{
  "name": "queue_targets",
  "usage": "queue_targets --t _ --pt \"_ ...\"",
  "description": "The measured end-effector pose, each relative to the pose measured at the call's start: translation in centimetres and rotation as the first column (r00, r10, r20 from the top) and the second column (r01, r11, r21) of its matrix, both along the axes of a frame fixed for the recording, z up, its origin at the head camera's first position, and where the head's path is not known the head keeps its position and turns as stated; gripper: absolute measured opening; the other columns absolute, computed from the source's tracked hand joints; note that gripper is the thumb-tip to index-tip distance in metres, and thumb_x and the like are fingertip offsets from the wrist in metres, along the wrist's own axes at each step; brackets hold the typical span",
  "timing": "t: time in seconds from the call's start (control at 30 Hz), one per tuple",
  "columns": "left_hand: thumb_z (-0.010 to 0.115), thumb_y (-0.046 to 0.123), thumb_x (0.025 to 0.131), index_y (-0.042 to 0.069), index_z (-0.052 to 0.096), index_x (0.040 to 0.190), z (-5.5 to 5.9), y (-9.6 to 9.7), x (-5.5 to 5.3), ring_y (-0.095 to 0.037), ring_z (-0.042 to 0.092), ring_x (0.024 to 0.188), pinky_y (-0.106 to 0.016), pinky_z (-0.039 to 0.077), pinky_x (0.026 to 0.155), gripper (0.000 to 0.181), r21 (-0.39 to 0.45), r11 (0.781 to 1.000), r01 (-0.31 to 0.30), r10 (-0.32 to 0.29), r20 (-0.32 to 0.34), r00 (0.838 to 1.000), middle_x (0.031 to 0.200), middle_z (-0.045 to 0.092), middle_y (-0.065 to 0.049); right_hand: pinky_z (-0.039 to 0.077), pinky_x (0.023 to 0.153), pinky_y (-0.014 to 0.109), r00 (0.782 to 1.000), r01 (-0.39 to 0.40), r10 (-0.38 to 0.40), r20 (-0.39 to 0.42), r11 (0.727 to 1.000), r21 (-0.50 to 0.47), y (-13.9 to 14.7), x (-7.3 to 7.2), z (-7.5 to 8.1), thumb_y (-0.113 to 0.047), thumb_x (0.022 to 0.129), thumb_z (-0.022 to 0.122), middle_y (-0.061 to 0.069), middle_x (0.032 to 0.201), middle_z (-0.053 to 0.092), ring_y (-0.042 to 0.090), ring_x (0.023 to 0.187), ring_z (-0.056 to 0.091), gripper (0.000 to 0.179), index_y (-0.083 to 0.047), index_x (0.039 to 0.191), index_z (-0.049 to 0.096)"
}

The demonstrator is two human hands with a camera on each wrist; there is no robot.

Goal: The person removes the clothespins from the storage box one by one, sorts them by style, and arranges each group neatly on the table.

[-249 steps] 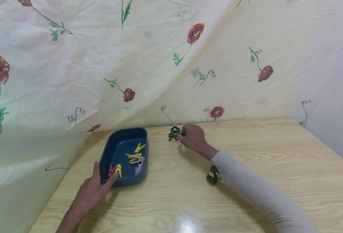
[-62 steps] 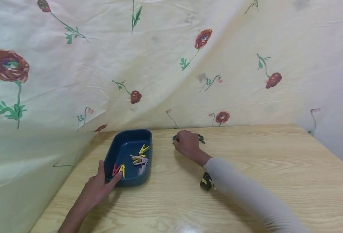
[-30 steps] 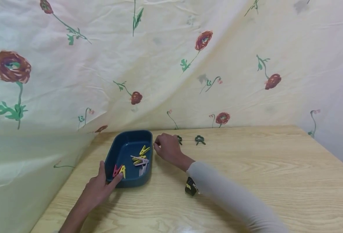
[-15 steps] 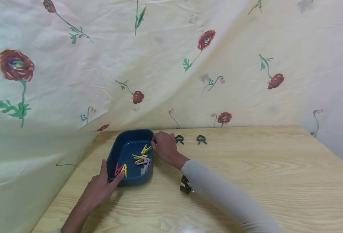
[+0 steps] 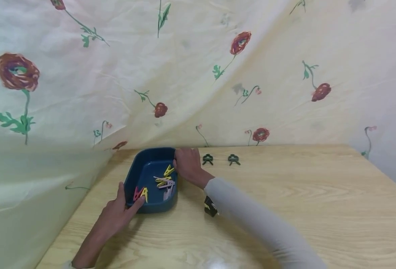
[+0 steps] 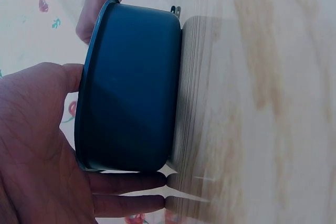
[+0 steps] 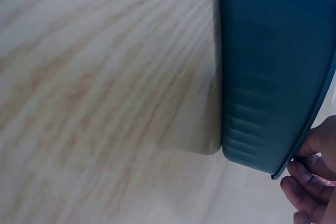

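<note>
A deep blue plastic tub (image 5: 150,167) sits on the table at left centre. My left hand (image 5: 114,215) grips its near left corner, thumb at the rim and fingers along the outside; the left wrist view shows two fingers (image 6: 128,205) stretched beside the wall. At the far right corner my right hand (image 5: 188,163) pinches the rim, its curled fingers (image 7: 310,190) close under the edge in the right wrist view. Inside lie a pink clothespin (image 5: 137,193), several yellow clothespins (image 5: 168,170) and pale lilac clothespins (image 5: 167,192).
Right of my right hand, along the back of the wooden table (image 5: 285,194), stand a dark green clip (image 5: 208,159) and a second dark green clip (image 5: 233,159). A flowered cloth (image 5: 184,74) hangs behind and at the left.
My right hand has gone left from the dark green clips to the tub's rim. Those clips, close together at first, now stand apart. The left hand has kept its place at the tub.
</note>
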State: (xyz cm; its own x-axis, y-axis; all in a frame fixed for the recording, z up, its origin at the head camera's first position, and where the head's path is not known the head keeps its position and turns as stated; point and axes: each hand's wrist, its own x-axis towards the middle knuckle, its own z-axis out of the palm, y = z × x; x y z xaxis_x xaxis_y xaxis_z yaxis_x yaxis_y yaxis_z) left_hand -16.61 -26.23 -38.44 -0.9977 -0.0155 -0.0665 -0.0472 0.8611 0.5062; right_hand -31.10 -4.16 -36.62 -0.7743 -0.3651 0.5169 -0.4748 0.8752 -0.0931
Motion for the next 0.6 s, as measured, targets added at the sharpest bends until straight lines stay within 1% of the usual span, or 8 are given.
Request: queue_targets --t 0.17,0.3,0.33,0.43,0.57,0.6 --pt "0.042 0.069 0.096 -0.013 -0.009 0.152 0.0 0.0 0.0 -0.059 0.043 0.127 -0.066 0.041 0.095 0.111 0.002 1.0 -0.006 0.006 0.008 1.0 0.147 0.027 -0.045 0.031 0.059 0.032 0.999 0.034 -0.036 0.017 0.995 0.097 -0.7 0.0 0.4 -0.016 0.09 0.065 -0.002 0.06 0.051 0.017 0.058 0.051 0.031 -0.017 0.061 0.058" --pt "0.043 0.069 0.096 -0.013 -0.009 0.152 -0.2 -0.1 0.0 -0.058 0.043 0.127 -0.065 0.041 0.096 0.111 0.006 1.0 -0.012 0.012 0.012 1.0 0.146 0.028 -0.044 0.038 0.066 0.034 0.998 0.034 -0.044 0.055 0.983 0.182 -1.4 0.1 0.5 -0.015 0.092 0.064 -0.001 0.071 0.058 0.018 0.069 0.056 0.019 -0.017 0.073 0.068" --pt "0.043 0.069 0.096 -0.013 -0.009 0.152 -0.2 0.0 0.0 -0.058 0.043 0.127 -0.065 0.041 0.096 0.111 0.009 1.0 -0.011 0.011 0.014 1.0 0.147 0.028 -0.044 0.039 0.068 0.035 0.997 0.031 -0.045 0.064 0.978 0.206 -1.5 0.1 0.5 -0.015 0.093 0.064 -0.001 0.074 0.058 0.018 0.071 0.056 0.019 -0.017 0.076 0.069" --pt "0.042 0.069 0.096 -0.012 -0.009 0.152 -0.4 0.0 0.0 -0.057 0.044 0.127 -0.065 0.041 0.096 0.112 0.015 1.0 -0.003 0.003 0.007 1.0 0.147 0.029 -0.043 0.04 0.071 0.036 0.995 0.032 -0.055 0.078 0.963 0.267 -1.7 0.1 0.4 -0.015 0.096 0.062 -0.001 0.076 0.058 0.018 0.072 0.056 0.023 -0.018 0.075 0.068" --pt "0.042 0.07 0.096 -0.011 -0.009 0.153 -0.2 0.0 0.0 -0.057 0.044 0.127 -0.065 0.041 0.096 0.111 0.013 1.0 -0.001 0.001 -0.001 1.0 0.148 0.028 -0.043 0.04 0.072 0.037 0.997 0.029 -0.049 0.057 0.953 0.303 -2.1 -0.2 0.5 -0.015 0.098 0.06 -0.001 0.074 0.059 0.018 0.071 0.055 0.026 -0.019 0.072 0.066" --pt "0.042 0.07 0.096 -0.011 -0.008 0.153 -0.1 0.0 0.0 -0.057 0.044 0.127 -0.065 0.042 0.096 0.111 0.011 1.0 -0.004 0.004 0.0 1.0 0.148 0.028 -0.043 0.041 0.073 0.037 0.998 0.028 -0.046 0.053 0.951 0.309 -2.2 -0.2 0.6 -0.015 0.098 0.06 -0.001 0.075 0.06 0.018 0.072 0.055 0.025 -0.019 0.074 0.067"
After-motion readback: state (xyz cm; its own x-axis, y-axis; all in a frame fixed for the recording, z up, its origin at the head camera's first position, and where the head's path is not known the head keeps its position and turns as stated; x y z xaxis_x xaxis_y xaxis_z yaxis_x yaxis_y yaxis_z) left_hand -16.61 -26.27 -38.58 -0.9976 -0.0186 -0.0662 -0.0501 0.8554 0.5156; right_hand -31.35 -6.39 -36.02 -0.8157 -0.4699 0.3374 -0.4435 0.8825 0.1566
